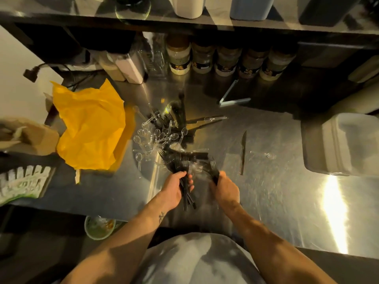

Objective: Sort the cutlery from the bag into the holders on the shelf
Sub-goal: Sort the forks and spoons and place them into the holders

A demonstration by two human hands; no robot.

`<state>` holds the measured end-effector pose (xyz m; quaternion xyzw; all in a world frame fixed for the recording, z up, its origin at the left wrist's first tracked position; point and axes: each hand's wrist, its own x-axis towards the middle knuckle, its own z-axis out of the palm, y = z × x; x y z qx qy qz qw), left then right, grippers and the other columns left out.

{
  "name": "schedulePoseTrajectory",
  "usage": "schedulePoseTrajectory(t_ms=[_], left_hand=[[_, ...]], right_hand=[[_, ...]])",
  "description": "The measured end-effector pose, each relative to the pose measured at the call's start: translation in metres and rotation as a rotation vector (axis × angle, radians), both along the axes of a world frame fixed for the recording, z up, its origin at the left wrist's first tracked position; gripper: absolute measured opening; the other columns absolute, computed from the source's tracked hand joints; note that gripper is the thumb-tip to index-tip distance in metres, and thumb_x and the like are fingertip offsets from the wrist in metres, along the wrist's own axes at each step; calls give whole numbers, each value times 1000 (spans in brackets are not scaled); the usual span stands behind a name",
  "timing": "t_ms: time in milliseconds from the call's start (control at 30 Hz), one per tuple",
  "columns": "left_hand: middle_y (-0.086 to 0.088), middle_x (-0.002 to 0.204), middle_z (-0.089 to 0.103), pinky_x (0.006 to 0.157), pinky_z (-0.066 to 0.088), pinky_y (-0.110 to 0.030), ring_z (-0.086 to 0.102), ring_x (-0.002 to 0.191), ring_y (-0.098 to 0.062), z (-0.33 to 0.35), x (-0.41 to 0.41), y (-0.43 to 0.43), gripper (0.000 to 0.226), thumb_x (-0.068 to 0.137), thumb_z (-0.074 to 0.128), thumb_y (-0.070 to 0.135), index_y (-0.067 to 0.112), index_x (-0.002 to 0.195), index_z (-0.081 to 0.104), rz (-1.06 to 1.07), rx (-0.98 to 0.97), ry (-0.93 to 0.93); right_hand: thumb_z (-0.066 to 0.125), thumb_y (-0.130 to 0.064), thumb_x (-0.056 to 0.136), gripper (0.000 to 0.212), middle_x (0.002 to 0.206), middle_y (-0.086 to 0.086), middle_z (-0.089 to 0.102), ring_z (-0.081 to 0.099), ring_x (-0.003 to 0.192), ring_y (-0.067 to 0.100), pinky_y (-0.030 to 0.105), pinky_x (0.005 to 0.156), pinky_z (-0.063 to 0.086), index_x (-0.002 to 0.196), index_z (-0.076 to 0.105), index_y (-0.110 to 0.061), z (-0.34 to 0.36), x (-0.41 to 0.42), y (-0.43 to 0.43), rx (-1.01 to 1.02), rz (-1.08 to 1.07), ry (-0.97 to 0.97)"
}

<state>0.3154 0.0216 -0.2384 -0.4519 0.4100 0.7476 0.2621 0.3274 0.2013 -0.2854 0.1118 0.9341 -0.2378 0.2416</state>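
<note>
Firmly, the left hand point(176, 188) curled its fingers round a fork bundle point(185, 198). The right hand point(225, 189), fingers wrapped, gripped a fork clump point(211, 170) over the steel counter point(276, 191).

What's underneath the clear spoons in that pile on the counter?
Black forks and other black cutlery show beneath the clear spoons, on the steel counter. How many lie buried under the heap cannot be seen.
</note>
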Motion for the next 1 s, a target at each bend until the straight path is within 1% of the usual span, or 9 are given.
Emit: schedulePoseTrajectory(t_ms=[167, 300, 433, 600, 767, 833, 900, 933, 1000], left_hand=[[-8, 74, 64, 72, 52, -36, 59, 66, -19, -2, 9, -12, 19, 102, 50, 11, 2, 93, 64, 14, 9, -14], [-11, 74, 63, 70, 54, -35, 60, 68, -20, -4, 10, -20, 27, 102, 50, 15, 1, 84, 65, -13, 6, -29], [-10, 73, 62, 71, 52, -35, 58, 67, -20, -2, 6, -23, 25, 102, 50, 14, 0, 86, 64, -10, 36, -27], [-8, 75, 63, 74, 50, -36, 56, 69, -19, 5, 0, -23, 20, 102, 49, 11, 1, 94, 64, -34, 62, -3], [-6, 80, 63, 76, 52, -35, 59, 73, -18, 6, -7, -22, 11, 99, 57, 14, 5, 99, 65, -99, 105, 65], [-8, 91, 69, 85, 52, -36, 65, 83, -20, 7, -10, -23, 20, 96, 64, 25, 8, 105, 68, -170, 141, 108], [-11, 113, 73, 102, 48, -40, 68, 107, -24, 8, -14, -24, 39, 94, 69, 38, 8, 118, 71, -243, 177, 141], [-11, 123, 71, 108, 45, -43, 65, 117, -25, 8, -16, -26, 49, 91, 71, 44, 10, 126, 68, -261, 195, 155], [-10, 130, 68, 112, 42, -46, 62, 124, -27, 6, -20, -29, 62, 84, 78, 48, 16, 134, 62, -258, 206, 171]], right_hand=[[50, -19, 105, 15, 110, 5, 62, 69, 87, 26, 38, 77, 57, 117, 57, -16, 4, 3, -10, 86, -1, 71], [45, -19, 106, 17, 111, 6, 60, 68, 86, 27, 42, 78, 60, 119, 56, -15, 7, 3, -13, 97, -38, 77], [44, -14, 104, 13, 104, 8, 63, 69, 87, 32, 48, 82, 58, 113, 54, -13, 14, -1, -17, 51, -164, 46], [55, -29, 101, 13, 100, 4, 67, 70, 84, 28, 44, 78, 59, 107, 58, -18, 19, 3, -19, -4, -244, 75], [47, -37, 95, 22, 81, 4, 66, 64, 72, 24, 37, 67, 52, 91, 55, -16, 32, 3, -37, -176, -234, 84], [44, -42, 90, 31, 78, 7, 68, 67, 70, 27, 41, 66, 56, 88, 58, -14, 32, -1, -50, -280, -170, 73], [47, -37, 94, 25, 83, 7, 70, 68, 73, 24, 44, 69, 57, 93, 58, -14, 39, -4, -63, -326, -93, 38], [49, -34, 97, 22, 86, 7, 69, 67, 75, 25, 43, 70, 56, 97, 56, -13, 43, -7, -69, -323, -56, 36], [49, -33, 98, 21, 89, 10, 68, 66, 78, 30, 43, 71, 54, 102, 50, -12, 51, -10, -77, -307, -5, 55]])
